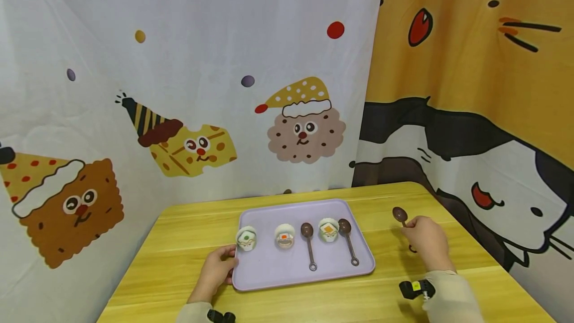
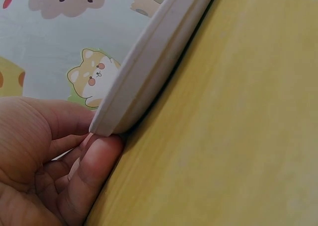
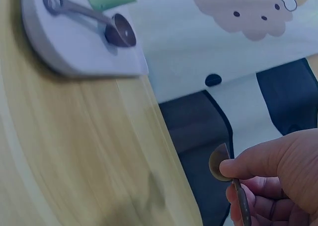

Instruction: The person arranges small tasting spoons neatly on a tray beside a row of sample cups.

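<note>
A lilac tray [image 1: 264,273] lies on the wooden table, its left edge pinched between the thumb and fingers of my left hand [image 1: 215,269]. In the left wrist view, the tray's rim [image 2: 149,62] sits between those fingers. On the tray stand three small cups printed with animal faces: one at left [image 1: 246,239], one mid-tray [image 1: 284,236] and one at right [image 1: 329,230]. Two brown spoons [image 1: 309,245] [image 1: 350,243] lie beside the latter two cups. My right hand [image 1: 428,243] holds a third brown spoon [image 1: 400,214] above the table, right of the tray, bowl pointing away.
The yellow wood-grain table [image 1: 188,228] ends at a white cartoon-printed curtain [image 1: 202,64] behind. An orange, black and white curtain [image 1: 471,138] hangs along its right side. A black wrist camera [image 1: 417,289] is strapped near the right sleeve.
</note>
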### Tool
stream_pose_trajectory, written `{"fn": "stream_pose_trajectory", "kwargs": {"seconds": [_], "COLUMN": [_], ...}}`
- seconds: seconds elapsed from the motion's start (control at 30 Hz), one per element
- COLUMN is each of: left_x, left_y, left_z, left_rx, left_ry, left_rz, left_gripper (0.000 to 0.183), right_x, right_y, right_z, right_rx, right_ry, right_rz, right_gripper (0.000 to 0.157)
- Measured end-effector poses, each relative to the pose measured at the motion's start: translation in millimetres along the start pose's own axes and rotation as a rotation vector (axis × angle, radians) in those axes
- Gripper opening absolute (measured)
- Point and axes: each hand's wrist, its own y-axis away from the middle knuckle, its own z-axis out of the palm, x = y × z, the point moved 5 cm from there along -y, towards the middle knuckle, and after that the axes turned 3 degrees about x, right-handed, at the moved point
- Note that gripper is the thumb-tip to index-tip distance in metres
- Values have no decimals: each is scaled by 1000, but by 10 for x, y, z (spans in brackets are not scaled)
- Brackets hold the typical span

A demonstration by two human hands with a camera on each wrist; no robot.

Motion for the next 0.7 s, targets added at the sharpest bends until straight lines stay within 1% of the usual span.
{"fn": "stream_pose_trajectory", "kwargs": {"seconds": [0.3,0.53,0.7], "left_x": [-4,4,3], "left_y": [0,9,10], "left_z": [2,4,1], "left_rx": [4,-1,2], "left_ry": [3,-1,19], "left_rz": [-2,-2,-10], "left_gripper": [44,44,44], "right_x": [-304,-518,-695], "right_y": [40,76,109], "right_z": [198,346,449], "right_rx": [-35,-32,-43], "right_ry": [-49,-68,-98], "right_rz": [13,-7,-14], "right_gripper": [21,19,17]}}
